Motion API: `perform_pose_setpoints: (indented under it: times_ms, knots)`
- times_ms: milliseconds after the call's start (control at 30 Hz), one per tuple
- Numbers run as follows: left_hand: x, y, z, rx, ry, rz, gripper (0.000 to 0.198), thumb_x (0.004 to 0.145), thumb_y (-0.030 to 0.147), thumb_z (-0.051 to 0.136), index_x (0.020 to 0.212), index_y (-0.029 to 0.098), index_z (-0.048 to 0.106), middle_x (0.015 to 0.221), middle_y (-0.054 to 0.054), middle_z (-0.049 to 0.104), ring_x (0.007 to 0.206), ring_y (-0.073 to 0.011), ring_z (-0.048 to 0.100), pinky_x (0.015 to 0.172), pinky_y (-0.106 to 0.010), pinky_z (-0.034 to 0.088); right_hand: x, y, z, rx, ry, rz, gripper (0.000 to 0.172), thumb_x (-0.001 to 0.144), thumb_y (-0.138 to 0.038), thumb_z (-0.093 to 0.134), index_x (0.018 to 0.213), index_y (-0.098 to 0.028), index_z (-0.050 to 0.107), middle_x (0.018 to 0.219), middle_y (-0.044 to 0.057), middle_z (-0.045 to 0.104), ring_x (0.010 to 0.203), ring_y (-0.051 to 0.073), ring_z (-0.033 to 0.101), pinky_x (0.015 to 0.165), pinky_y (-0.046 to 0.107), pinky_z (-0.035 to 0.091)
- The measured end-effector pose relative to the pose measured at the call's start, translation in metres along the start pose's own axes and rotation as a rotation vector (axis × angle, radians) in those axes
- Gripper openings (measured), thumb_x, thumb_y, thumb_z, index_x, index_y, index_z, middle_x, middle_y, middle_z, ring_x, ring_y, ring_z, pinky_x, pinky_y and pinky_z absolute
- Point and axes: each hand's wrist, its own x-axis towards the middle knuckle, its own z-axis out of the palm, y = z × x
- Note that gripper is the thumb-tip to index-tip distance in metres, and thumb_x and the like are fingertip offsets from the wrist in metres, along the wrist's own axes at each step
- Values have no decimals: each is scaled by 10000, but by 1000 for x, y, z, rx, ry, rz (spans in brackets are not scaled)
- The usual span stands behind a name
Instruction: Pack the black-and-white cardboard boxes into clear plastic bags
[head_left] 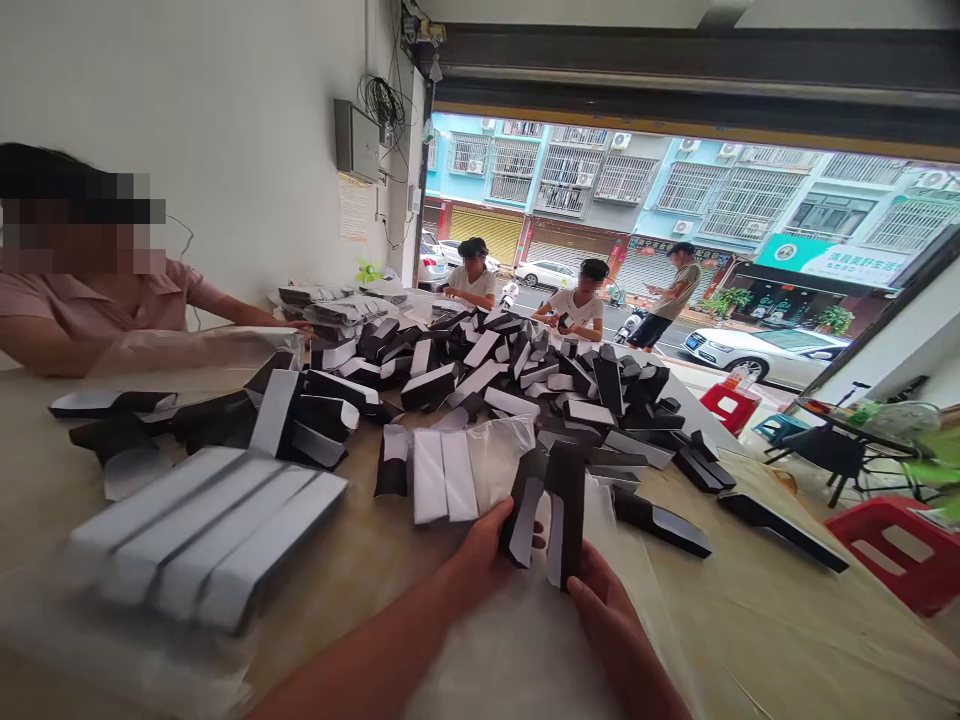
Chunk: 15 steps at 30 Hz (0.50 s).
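My left hand [487, 545] is closed around a folded black-and-white cardboard sleeve [523, 505], held upright. My right hand [600, 595] grips a second black sleeve [566, 510] right beside it; the two pieces nearly touch. Both hands hover over a clear plastic bag [517, 640] spread on the table in front of me. Just beyond lies a bag with white-faced sleeves [450, 475] in it.
A big heap of black-and-white sleeves [517, 375] covers the long table [750, 620]. A bagged stack of sleeves [210, 540] lies near left. A person in pink [97, 300] sits at left; two more sit at the far end. Red stools [896, 545] stand at right.
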Motion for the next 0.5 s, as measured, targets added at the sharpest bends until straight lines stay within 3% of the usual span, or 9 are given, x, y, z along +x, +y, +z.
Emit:
perform_pose_setpoints:
  times_ms: [100,233,367,500]
  knots:
    - [0,0,1,9,16,-7,344,976,397,440,1005,117,640,883,-108,708,738,-191,680,615,-275,435,0,2,-1,-127,113,-57,616,645,-408,865,1212,-260,674,1149,100,724,1077,340,642,921,445,500]
    - [0,-1,0,14,-8,3,339,966,406,455,1025,120,627,882,-111,712,732,-193,686,581,-256,409,0,5,-4,-533,462,-395,559,620,-311,840,1157,-289,686,1194,73,673,1153,343,569,1003,451,428]
    - [0,-4,-2,33,-75,45,272,883,406,609,942,141,632,857,-83,713,714,-185,668,617,-258,442,-1,4,-5,-820,568,-616,480,777,-279,652,1255,-289,610,1340,106,569,1300,339,449,1131,522,279]
    - [-3,-6,0,49,-155,72,281,767,343,767,947,156,659,835,-46,714,735,-156,648,680,-240,460,-3,-2,1,-1000,661,-720,396,854,-242,516,1239,-257,607,1388,140,511,1352,346,397,1134,554,229]
